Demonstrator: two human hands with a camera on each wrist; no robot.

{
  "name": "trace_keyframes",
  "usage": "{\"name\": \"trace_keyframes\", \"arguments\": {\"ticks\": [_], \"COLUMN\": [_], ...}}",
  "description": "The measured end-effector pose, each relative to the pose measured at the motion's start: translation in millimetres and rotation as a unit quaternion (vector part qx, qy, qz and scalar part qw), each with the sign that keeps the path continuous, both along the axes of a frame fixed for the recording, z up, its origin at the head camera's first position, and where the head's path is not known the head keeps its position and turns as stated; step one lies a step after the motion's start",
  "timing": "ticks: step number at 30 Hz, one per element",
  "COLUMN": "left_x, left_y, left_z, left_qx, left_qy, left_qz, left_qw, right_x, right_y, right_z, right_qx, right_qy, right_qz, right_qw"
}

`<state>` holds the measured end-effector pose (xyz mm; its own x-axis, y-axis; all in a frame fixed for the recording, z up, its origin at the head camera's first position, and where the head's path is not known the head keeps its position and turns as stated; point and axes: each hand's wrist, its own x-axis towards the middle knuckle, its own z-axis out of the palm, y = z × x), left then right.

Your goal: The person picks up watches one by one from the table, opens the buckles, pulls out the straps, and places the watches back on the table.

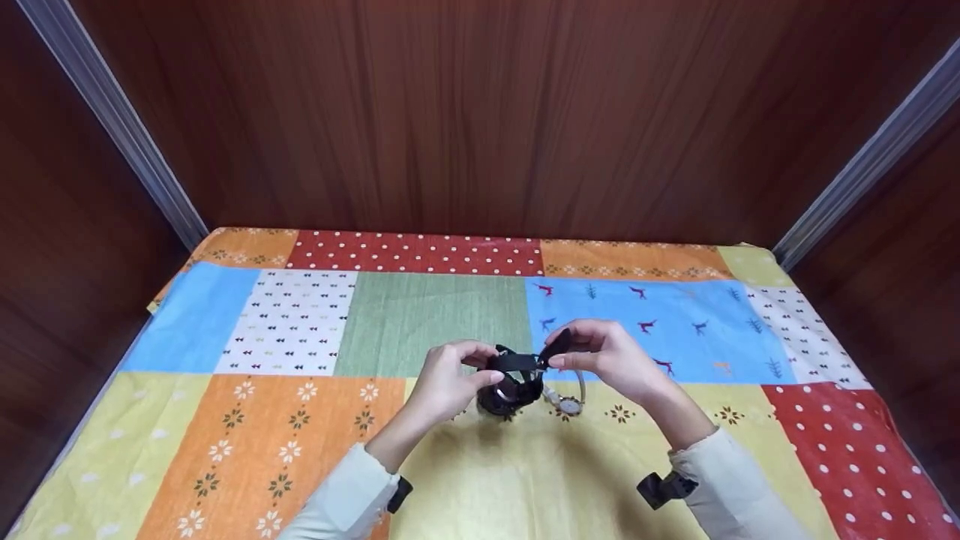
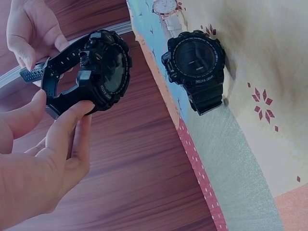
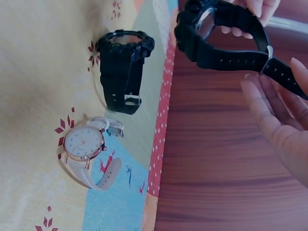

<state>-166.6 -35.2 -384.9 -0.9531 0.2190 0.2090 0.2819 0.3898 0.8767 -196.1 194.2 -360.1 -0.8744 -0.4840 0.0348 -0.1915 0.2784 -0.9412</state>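
A black sports watch [image 2: 113, 70] is held up above the cloth between both hands. My left hand [image 1: 448, 379] grips it at the case and the near part of its band, thumb and fingers on either side. With thumb and fingers, my right hand [image 1: 611, 360] pinches the free end of the strap [image 3: 284, 74], which runs through the metal buckle [image 3: 269, 52] so that the band forms a loop. Below lies a second black sports watch [image 2: 195, 60], its band looped too. Beside that one is a white-strapped watch [image 3: 84, 143] with a rose-gold rim, its strap unfastened.
A patchwork-patterned cloth [image 1: 277, 442] covers the table. Brown wood-grain panels [image 1: 480, 112] rise behind it and at both sides, with metal strips at the corners. Each sleeve carries a black wrist device, such as the one on the right [image 1: 666, 489].
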Motion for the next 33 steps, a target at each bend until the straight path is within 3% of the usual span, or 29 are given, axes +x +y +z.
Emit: {"name": "trace_keyframes", "arguments": {"ticks": [10,21,33], "left_x": [2.4,1.3,1.4], "left_y": [-0.6,-0.7,-0.8], "left_z": [2.5,-1.1,-0.8], "left_qx": [0.004,0.001,-0.006], "left_qy": [-0.019,0.013,0.006], "left_qz": [0.001,-0.007,-0.006], "left_qw": [0.9998,0.9999,0.9999], "right_x": [1.7,4.0,3.5], "right_y": [0.4,-2.7,-2.8], "right_z": [0.1,-0.1,0.9], "right_qx": [-0.001,0.003,0.007], "right_qy": [0.017,0.047,0.056], "right_qz": [0.000,-0.017,-0.001], "right_qw": [0.9998,0.9988,0.9984]}}
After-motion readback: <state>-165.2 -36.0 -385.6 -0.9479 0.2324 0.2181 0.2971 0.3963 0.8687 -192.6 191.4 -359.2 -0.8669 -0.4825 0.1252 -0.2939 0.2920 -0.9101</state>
